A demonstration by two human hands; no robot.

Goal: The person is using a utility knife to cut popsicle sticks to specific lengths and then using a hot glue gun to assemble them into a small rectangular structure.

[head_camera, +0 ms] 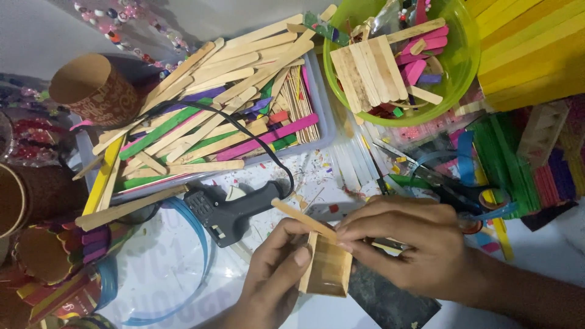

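While both of your hands close on it, the small wooden box (329, 268) of craft sticks sits low in the middle of the view, above the white table (183, 268). Your left hand (274, 274) grips its left wall, thumb against the wood. Your right hand (414, 244) pinches a plain craft stick (303, 218) laid slantwise across the box's top edge. Just left of the stick lies a black glue gun (228, 210), its cord looping up over a tray of craft sticks (213, 103). Scissors (451, 189) lie just beyond your right hand, and a green bowl (396, 55) of sticks stands further off.
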